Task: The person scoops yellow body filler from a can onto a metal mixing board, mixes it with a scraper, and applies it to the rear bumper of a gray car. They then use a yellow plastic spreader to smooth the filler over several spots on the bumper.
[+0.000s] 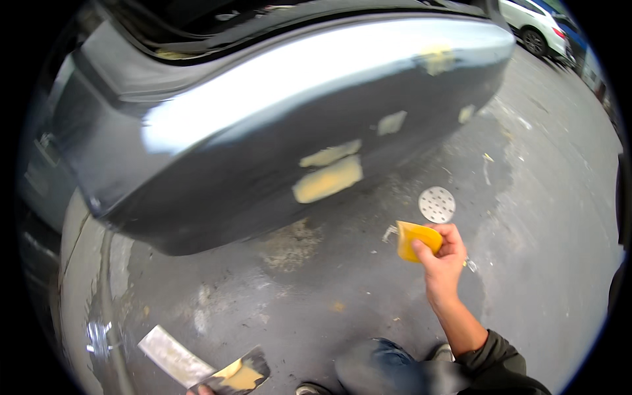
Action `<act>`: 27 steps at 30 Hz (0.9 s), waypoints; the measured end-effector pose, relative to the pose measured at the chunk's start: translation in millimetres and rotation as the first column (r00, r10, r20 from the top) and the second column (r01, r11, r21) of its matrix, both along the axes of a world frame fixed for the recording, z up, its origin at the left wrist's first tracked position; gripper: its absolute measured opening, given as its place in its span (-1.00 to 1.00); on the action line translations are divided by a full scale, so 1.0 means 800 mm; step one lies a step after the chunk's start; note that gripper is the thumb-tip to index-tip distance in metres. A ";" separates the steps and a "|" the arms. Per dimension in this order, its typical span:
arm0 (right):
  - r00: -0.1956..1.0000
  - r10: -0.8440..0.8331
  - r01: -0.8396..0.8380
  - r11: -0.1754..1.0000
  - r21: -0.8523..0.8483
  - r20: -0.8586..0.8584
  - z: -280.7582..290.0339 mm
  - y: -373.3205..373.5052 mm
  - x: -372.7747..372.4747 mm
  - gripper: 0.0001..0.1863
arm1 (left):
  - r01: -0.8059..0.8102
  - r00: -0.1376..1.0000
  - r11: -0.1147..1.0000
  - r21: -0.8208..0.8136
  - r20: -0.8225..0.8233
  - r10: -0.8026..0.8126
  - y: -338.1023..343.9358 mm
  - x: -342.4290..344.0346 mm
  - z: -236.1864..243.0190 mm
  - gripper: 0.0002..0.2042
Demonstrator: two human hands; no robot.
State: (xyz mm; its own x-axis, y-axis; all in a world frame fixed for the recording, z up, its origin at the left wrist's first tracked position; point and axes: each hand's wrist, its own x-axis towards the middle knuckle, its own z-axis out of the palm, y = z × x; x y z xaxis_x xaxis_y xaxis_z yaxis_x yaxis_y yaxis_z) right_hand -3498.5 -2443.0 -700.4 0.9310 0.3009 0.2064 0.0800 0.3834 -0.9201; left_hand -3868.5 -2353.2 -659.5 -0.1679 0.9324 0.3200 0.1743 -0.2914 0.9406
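My right hand (446,260) pinches a yellow spreader (409,242) between thumb and fingers, in the air to the right of a grey car panel (250,151). Two adjoining yellowish filler patches (328,182) lie low on the panel, and the spreader is apart from them. At the lower edge only fingertips of my left hand (201,391) show, on the edge of a dark flat board (253,370). A smear of yellow filler (239,376) sits on this board. Beside it slants a long whitish strip (172,355); whether I hold it too, I cannot tell.
A white perforated sanding disc (437,205) lies on the stained grey floor (546,217). More pale patches (392,123) mark the panel farther right. A white car (536,29) stands at the far right. My legs and shoes are at the lower edge.
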 end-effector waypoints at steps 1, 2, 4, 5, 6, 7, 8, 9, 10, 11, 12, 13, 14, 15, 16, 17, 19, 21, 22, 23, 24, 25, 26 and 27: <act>0.999 0.021 -0.021 1.000 0.003 -0.044 -0.002 -0.005 -0.001 -0.76 | 0.020 1.000 1.000 -0.005 -0.011 -0.020 0.002 0.000 -0.001 -0.82; 0.995 0.043 -0.042 0.999 0.005 -0.089 -0.004 -0.010 -0.002 -0.76 | -0.001 1.000 1.000 -0.030 0.015 0.002 0.004 0.004 0.000 -0.84; 0.983 0.114 -0.114 0.993 0.008 -0.147 -0.004 -0.004 -0.011 -0.75 | 0.045 0.995 0.997 -0.067 0.097 -0.039 0.006 0.013 0.004 -0.86; 0.975 0.159 -0.158 0.987 0.020 -0.157 0.000 0.001 -0.017 -0.75 | 0.099 0.991 0.989 -0.114 0.104 -0.087 0.002 0.016 0.015 -0.87; 0.970 0.184 -0.183 0.983 0.024 -0.159 0.008 -0.001 -0.021 -0.75 | 0.157 0.979 0.981 -0.110 0.148 -0.141 0.005 0.018 0.015 -0.87; 0.963 0.222 -0.218 0.975 0.041 -0.153 0.022 0.001 -0.027 -0.75 | 0.176 0.967 0.978 -0.114 0.207 -0.150 0.007 0.027 0.019 -0.88; 0.943 0.284 -0.280 0.959 0.049 -0.175 0.026 0.012 -0.038 -0.75 | 0.165 0.962 0.977 -0.138 0.242 -0.128 0.004 0.033 0.022 -0.88; 0.919 0.342 -0.337 0.940 0.060 -0.197 0.033 0.022 -0.050 -0.76 | 0.173 0.954 0.982 -0.073 0.262 -0.149 0.007 0.033 0.013 -0.86; 0.884 0.418 -0.407 0.908 0.098 -0.207 0.043 0.033 -0.059 -0.76 | 0.209 0.942 0.977 -0.047 0.276 -0.188 0.011 0.029 0.010 -0.88; 0.844 0.480 -0.459 0.877 0.139 -0.240 0.055 0.037 -0.062 -0.76 | 0.266 0.932 0.962 -0.067 0.274 -0.239 0.013 0.032 0.013 -0.89; 0.819 0.522 -0.497 0.853 0.159 -0.239 0.067 0.040 -0.068 -0.77 | 0.342 0.901 0.937 -0.080 0.312 -0.302 0.022 0.036 0.008 -0.90; 0.775 0.584 -0.555 0.811 0.184 -0.240 0.075 0.045 -0.077 -0.77 | 0.347 0.886 0.929 -0.130 0.369 -0.279 0.023 0.044 0.014 -0.90; 0.727 0.646 -0.608 0.763 0.219 -0.234 0.083 0.051 -0.084 -0.77 | 0.354 0.869 0.920 -0.169 0.422 -0.257 0.024 0.055 0.022 -0.89; 0.676 0.703 -0.655 0.710 0.259 -0.221 0.089 0.054 -0.090 -0.77 | 0.400 0.840 0.902 -0.162 0.459 -0.290 0.025 0.057 0.025 -0.91; 0.647 0.734 -0.683 0.679 0.270 -0.208 0.093 0.057 -0.096 -0.77 | 0.426 0.830 0.889 -0.170 0.464 -0.309 0.024 0.059 0.028 -0.92; 0.617 0.762 -0.710 0.646 0.280 -0.196 0.096 0.060 -0.102 -0.77 | 0.452 0.820 0.874 -0.179 0.469 -0.329 0.023 0.062 0.031 -0.93; 0.549 0.815 -0.757 0.580 0.301 -0.187 0.099 0.064 -0.112 -0.75 | 0.499 0.799 0.847 -0.185 0.476 -0.367 0.024 0.064 0.039 -0.92; 0.472 0.861 -0.799 0.509 0.322 -0.190 0.099 0.067 -0.121 -0.73 | 0.497 0.793 0.852 -0.164 0.483 -0.370 0.026 0.059 0.036 -0.92; 0.435 0.885 -0.836 0.465 0.292 -0.164 0.098 0.067 -0.122 -0.74 | 0.498 0.789 0.854 -0.153 0.487 -0.374 0.027 0.057 0.035 -0.92; 0.397 0.907 -0.869 0.420 0.260 -0.140 0.095 0.068 -0.122 -0.75 | 0.473 0.805 0.869 -0.147 0.472 -0.358 0.027 0.054 0.036 -0.93; 0.355 0.927 -0.899 0.374 0.227 -0.121 0.091 0.067 -0.123 -0.76 | 0.446 0.822 0.883 -0.145 0.458 -0.340 0.025 0.052 0.033 -0.93; 0.330 0.934 -0.904 0.354 0.239 -0.135 0.088 0.066 -0.126 -0.77 | 0.419 0.837 0.897 -0.143 0.443 -0.320 0.024 0.049 0.031 -0.93; 0.314 0.940 -0.918 0.336 0.213 -0.130 0.086 0.067 -0.127 -0.78 | 0.407 0.839 0.903 -0.140 0.449 -0.308 0.024 0.045 0.026 -0.94; 0.302 0.945 -0.929 0.321 0.185 -0.128 0.084 0.068 -0.127 -0.78 | 0.398 0.838 0.906 -0.140 0.457 -0.298 0.024 0.041 0.020 -0.94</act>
State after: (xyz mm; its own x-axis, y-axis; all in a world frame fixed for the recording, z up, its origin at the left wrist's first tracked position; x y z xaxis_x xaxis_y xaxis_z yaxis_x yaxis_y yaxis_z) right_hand -3600.5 -2389.0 -633.2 0.0459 0.9894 0.1376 -0.5308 0.1409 -0.8357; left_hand -3835.4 -2334.2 -643.4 0.1116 0.9910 0.0741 -0.3202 -0.0348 0.9467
